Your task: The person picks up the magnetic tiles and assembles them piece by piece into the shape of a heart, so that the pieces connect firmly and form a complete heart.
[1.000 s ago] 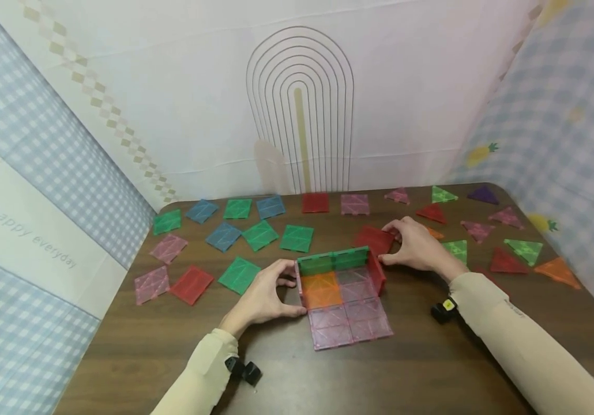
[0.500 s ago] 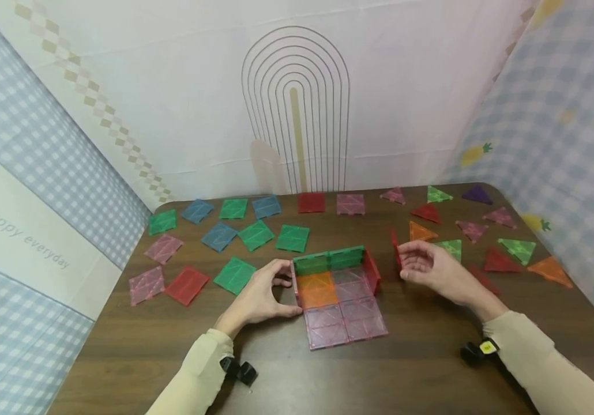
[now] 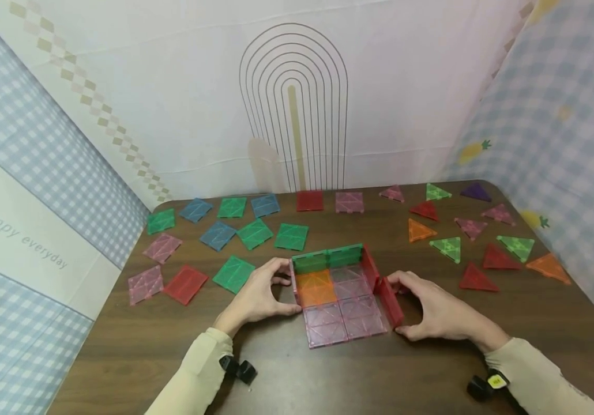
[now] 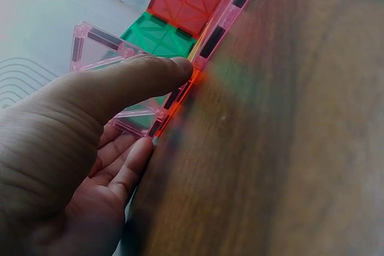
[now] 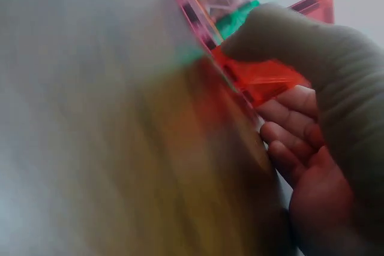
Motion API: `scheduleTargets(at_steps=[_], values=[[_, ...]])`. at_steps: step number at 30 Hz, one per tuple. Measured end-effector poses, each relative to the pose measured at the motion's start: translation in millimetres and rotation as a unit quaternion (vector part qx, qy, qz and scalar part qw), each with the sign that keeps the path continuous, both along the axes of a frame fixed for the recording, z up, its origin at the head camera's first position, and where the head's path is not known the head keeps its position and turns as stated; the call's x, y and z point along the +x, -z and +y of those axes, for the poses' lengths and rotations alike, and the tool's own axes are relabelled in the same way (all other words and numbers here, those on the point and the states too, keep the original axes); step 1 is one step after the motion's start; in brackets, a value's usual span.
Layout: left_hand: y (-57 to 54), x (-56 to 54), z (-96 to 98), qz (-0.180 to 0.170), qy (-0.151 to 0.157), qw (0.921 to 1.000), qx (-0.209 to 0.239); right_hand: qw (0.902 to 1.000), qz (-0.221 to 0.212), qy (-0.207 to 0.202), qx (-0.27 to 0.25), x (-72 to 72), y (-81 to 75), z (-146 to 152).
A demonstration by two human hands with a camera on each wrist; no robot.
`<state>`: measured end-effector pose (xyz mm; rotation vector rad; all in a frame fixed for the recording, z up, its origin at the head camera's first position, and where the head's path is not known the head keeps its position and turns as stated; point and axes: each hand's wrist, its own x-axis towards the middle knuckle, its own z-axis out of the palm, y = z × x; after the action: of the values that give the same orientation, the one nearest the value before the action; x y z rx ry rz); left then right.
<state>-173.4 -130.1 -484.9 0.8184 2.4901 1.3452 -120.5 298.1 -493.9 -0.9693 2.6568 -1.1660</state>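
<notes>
Thirteen loose squares (image 3: 255, 234) lie at left and far centre, twelve triangles (image 3: 446, 250) at right. Between the hands is a floor (image 3: 325, 324) of four tiles, one orange and three pink; two green walls (image 3: 328, 259) stand at its far edge, one red wall (image 3: 369, 270) at right. The brown table (image 3: 297, 383) backs onto a pale cloth (image 3: 183, 86). The left hand (image 3: 258, 298) pinches the pink wall (image 3: 294, 282) at the floor's left; the right hand (image 3: 444, 308), thumb near, fingers far, holds a red tile (image 3: 390, 302) upright by the floor's near right edge.
</notes>
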Motion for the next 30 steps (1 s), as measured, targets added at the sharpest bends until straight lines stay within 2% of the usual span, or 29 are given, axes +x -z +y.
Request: scheduleTargets(at_steps=[9,15,19,21,25,28,30], values=[[0.4,-0.4,-0.9,-0.003,-0.003,1.0000,0.001,0.9998,0.017,0.012,0.004,6.0,-0.4,-10.0],[1.4,-1.8,-0.7,-0.004,-0.008,1.0000,-0.001,0.9999,-0.014,0.001,-0.005,0.5,-3.0,-5.7],[0.9,-2.3,1.4,-0.001,-0.006,0.9999,-0.008,0.9948,-0.062,-0.026,-0.076,-11.1,-1.8,6.4],[0.7,-2.2,1.7,-0.003,-0.004,1.0000,-0.008,0.9886,-0.077,-0.019,-0.128,-18.2,1.2,10.8],[0.9,-1.3,-0.3,-0.006,-0.004,0.9999,-0.008,0.9780,-0.071,0.042,-0.192,-35.4,8.4,11.2],[0.6,-0.2,-2.0,-0.007,-0.005,0.9999,-0.010,0.9703,-0.073,0.082,-0.215,-54.0,11.2,6.4],[0.8,0.6,-2.5,-0.007,-0.006,0.9999,-0.013,0.9679,-0.071,0.095,-0.221,-68.8,11.9,2.4]])
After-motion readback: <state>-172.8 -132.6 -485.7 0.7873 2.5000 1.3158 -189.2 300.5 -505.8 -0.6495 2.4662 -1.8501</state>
